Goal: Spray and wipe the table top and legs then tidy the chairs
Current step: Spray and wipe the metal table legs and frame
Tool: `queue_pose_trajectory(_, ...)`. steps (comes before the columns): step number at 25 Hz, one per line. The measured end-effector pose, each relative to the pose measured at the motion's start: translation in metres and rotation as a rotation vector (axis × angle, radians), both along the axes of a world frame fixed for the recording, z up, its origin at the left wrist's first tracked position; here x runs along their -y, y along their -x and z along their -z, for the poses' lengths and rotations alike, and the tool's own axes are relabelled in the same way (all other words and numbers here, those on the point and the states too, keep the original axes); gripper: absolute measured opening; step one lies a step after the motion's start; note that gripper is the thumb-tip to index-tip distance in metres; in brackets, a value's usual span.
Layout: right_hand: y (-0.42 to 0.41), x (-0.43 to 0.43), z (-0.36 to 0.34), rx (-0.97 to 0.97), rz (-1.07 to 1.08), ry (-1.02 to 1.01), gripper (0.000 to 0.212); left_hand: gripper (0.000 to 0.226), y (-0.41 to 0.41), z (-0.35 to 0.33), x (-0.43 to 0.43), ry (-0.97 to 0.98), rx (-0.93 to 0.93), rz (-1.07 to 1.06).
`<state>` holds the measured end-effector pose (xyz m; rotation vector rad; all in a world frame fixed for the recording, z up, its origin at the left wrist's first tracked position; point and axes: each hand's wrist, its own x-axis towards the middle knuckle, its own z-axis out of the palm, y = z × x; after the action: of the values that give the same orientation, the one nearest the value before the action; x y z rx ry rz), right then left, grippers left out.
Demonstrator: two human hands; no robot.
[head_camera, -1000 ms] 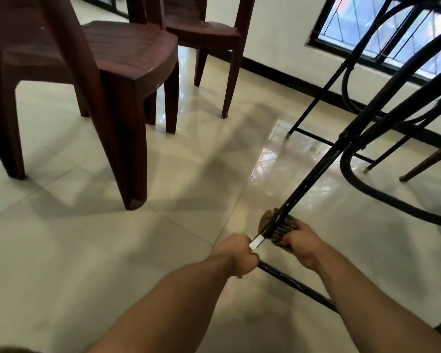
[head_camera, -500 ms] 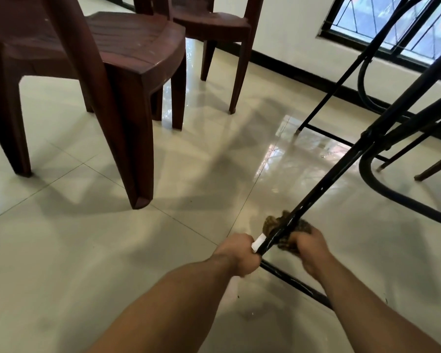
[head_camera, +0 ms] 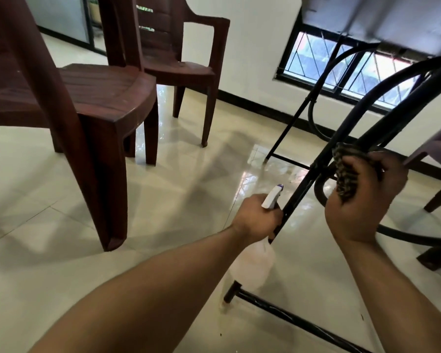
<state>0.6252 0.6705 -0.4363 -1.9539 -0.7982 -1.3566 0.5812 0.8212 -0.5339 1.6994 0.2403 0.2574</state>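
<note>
Table leg (head_camera: 299, 189) of black metal slants up from the near floor toward the right, and we find it in the right half of the view, under the pale underside of the table top (head_camera: 379, 16) at the upper right. Our left hand (head_camera: 255, 220) grips the neck of a clear spray bottle (head_camera: 252, 266), its fingers curled round it just beside the leg, the white nozzle pointing up and away. Our right hand (head_camera: 362, 200) is closed round a dark patterned cloth (head_camera: 344, 174) and presses it against the frame where the leg meets a curved black brace (head_camera: 318, 192). A low crossbar (head_camera: 290, 312) runs along the floor from the foot of the leg toward the near right.

We see a floor (head_camera: 163, 200) of large glossy cream tiles, with bright reflections of the window lying between the table's near and far legs. On the left a dark brown plastic chair (head_camera: 92, 98) stands near us, and a second chair with armrests (head_camera: 178, 62) stands farther off behind it. The far wall (head_camera: 252, 47) is white with a black skirting (head_camera: 239, 98) along its base, and a dark-framed window (head_camera: 341, 70) with a diamond grille sits at the far right. Part of another chair (head_camera: 438, 154) shows at the right edge.
</note>
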Motion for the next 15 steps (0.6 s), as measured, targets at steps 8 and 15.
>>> queue_pose_trajectory(8, -0.009, -0.017, 0.019, 0.025, 0.260, 0.649, 0.056, 0.013, -0.003, -0.019, -0.008, 0.083, 0.019, -0.040)
queue_pose_trajectory(15, -0.002, -0.043, -0.017, -0.046, 0.470, 0.561, 0.060, 0.014, 0.000, -0.017, -0.007, 0.064, 0.007, -0.002)
